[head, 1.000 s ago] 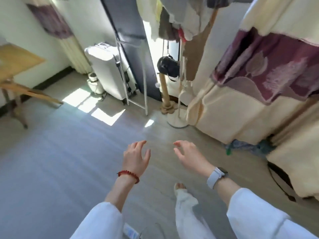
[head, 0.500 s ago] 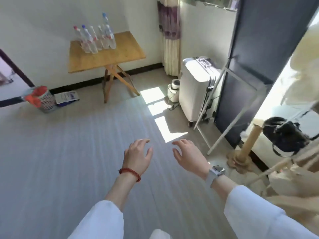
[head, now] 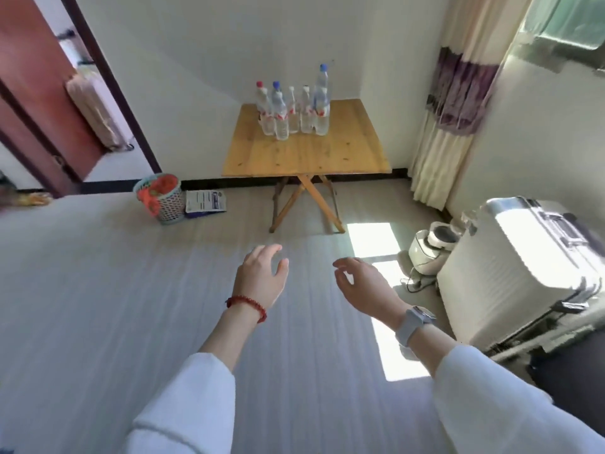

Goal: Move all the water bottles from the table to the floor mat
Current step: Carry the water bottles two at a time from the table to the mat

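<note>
**Bottles Untouched, Both Hands Free**

We judge this to be the approach, before any bottle has been lifted. Our left hand (head: pixel 262 276) hangs out in front of us, fingers loosely spread and slightly bent, holding nothing. Our right hand (head: pixel 358 285) sits just beside it, fingers relaxed with a light curl, also holding nothing.

The water bottles (head: pixel 293 108) stand upright in a tight cluster well ahead of both hands and above them in the view, a little closer to the line of the left hand than the right. They occupy the far part of the wooden table (head: pixel 307 155), near the wall; the nearer part of the tabletop lies between the bottles and us. The pale floor mat (head: pixel 98 306) spreads directly beneath both hands and away to the left.

The next move, as we read it, calls for closing the gap to the table, reaching over its near edge, and gripping one bottle per hand around the body without knocking over its close neighbours.
</note>
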A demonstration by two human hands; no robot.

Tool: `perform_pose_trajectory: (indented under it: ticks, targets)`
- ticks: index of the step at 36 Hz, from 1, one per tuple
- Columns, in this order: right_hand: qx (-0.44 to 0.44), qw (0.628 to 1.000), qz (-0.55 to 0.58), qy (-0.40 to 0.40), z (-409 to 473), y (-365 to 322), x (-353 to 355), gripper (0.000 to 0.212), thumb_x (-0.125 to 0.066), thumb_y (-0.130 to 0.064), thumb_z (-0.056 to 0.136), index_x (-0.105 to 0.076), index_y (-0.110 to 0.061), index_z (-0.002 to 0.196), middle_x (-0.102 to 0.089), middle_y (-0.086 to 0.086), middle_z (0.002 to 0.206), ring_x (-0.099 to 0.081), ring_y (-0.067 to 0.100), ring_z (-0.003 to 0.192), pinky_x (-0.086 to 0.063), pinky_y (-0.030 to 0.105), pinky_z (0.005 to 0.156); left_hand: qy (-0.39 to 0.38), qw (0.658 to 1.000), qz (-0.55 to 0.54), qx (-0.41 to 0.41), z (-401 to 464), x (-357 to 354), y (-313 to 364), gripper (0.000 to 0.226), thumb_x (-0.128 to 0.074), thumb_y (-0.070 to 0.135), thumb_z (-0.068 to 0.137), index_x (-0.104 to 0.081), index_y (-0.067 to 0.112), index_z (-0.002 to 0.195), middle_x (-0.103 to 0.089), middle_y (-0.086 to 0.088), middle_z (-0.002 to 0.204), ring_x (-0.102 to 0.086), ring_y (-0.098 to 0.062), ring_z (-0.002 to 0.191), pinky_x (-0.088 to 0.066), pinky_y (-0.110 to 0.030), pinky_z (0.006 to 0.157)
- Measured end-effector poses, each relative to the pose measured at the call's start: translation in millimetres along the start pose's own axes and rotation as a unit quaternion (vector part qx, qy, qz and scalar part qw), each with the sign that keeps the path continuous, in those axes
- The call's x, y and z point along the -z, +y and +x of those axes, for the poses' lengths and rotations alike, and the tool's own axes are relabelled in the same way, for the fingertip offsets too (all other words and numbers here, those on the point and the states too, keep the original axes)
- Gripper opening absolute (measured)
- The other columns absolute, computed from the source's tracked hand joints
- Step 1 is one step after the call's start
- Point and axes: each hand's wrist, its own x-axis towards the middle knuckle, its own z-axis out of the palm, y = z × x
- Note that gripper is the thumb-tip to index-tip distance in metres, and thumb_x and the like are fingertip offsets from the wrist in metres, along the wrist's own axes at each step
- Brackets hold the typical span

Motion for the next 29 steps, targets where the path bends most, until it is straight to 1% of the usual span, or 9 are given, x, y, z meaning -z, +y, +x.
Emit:
perform_pose_trajectory:
  ticks: [4,8,12,15,20,24,29]
  targets:
    - [-0.004,1.000,0.008,-0.007,84,-4,5,0.033,-0.042,-0.024,0.094,-0.054,-0.013,0.123,-0.059,0.008,0.123,-0.057,0.022,0.111,-0.046,0.034,0.095,0.001,1.000,-0.010,-0.007,83,-2,-11,0.032,-0.048,0.025,0.090,-0.054,0.014,0.120,-0.055,-0.005,0.123,-0.051,-0.021,0.113,-0.041,-0.029,0.094]
    - [-0.010,1.000,0.016,-0.007,180,5,4,0.033,-0.043,-0.022,0.094,-0.054,-0.010,0.122,-0.060,0.010,0.122,-0.058,0.023,0.110,-0.044,0.029,0.094,-0.003,1.000,-0.018,-0.005,170,-18,-35,0.032,-0.050,0.024,0.090,-0.054,0.013,0.120,-0.056,-0.005,0.120,-0.052,-0.021,0.112,-0.041,-0.029,0.093]
    - [-0.004,0.999,0.032,0.006,289,17,3,0.031,-0.044,-0.019,0.093,-0.055,-0.007,0.119,-0.063,0.013,0.117,-0.061,0.024,0.105,-0.043,0.024,0.084,0.006,1.000,-0.011,-0.003,270,-32,-60,0.032,-0.051,0.022,0.089,-0.055,0.011,0.119,-0.058,-0.006,0.118,-0.053,-0.022,0.111,-0.042,-0.029,0.092]
    - [-0.013,0.999,0.048,-0.003,375,23,8,0.032,-0.043,-0.020,0.093,-0.052,-0.008,0.122,-0.064,0.012,0.115,-0.062,0.026,0.103,-0.044,0.026,0.082,0.014,1.000,0.002,0.009,354,-33,-72,0.032,-0.051,0.023,0.089,-0.054,0.012,0.120,-0.057,-0.006,0.121,-0.053,-0.022,0.111,-0.042,-0.029,0.092]
    - [-0.015,0.997,0.071,0.003,516,20,19,0.035,-0.044,-0.020,0.092,-0.049,-0.009,0.125,-0.065,0.012,0.112,-0.062,0.028,0.103,-0.046,0.029,0.082,0.025,0.999,0.009,0.026,490,-27,-82,0.033,-0.050,0.024,0.090,-0.054,0.012,0.120,-0.056,-0.008,0.122,-0.052,-0.023,0.112,-0.044,-0.032,0.090]
    - [-0.026,0.996,0.089,0.012,605,12,12,0.037,-0.045,-0.020,0.092,-0.046,-0.009,0.127,-0.064,0.011,0.113,-0.061,0.029,0.103,-0.043,0.027,0.080,0.034,0.999,0.001,0.043,567,-28,-101,0.034,-0.050,0.024,0.090,-0.053,0.012,0.122,-0.055,-0.008,0.123,-0.051,-0.022,0.113,-0.042,-0.028,0.087]
    - [-0.043,0.993,0.108,0.027,696,8,-8,0.044,-0.046,-0.022,0.092,-0.038,-0.009,0.133,-0.055,0.014,0.125,-0.056,0.027,0.111,-0.043,0.031,0.088,0.014,0.998,-0.008,0.058,648,-41,-139,0.036,-0.050,0.025,0.090,-0.049,0.013,0.125,-0.054,-0.007,0.125,-0.051,-0.020,0.114,-0.043,-0.028,0.091]
